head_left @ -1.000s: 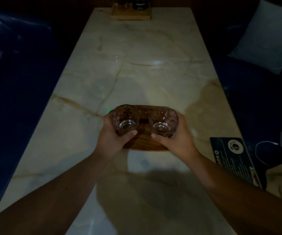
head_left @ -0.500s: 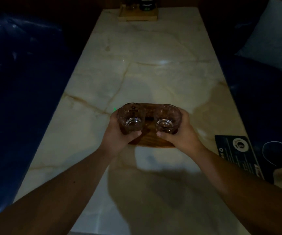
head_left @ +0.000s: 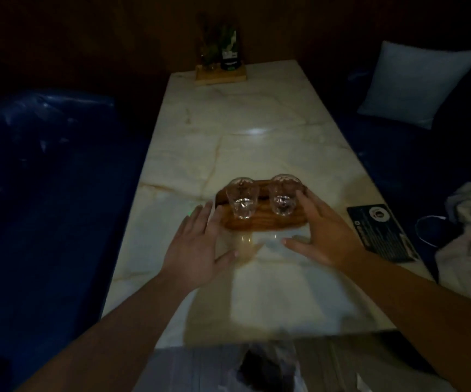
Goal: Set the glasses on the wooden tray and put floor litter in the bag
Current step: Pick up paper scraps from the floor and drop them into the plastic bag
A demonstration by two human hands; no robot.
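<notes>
Centre of frame: two fragile, slippery glasses upright on wooden tray, best gripped round their sides; left hand and right hand spread open, empty.

Near surface: bare marble, open to reach.
Middle: wooden tray with two glasses blocks the way.
Right edge: dark card.
Far end: second tray with bottles.
Between trays: free.
</notes>
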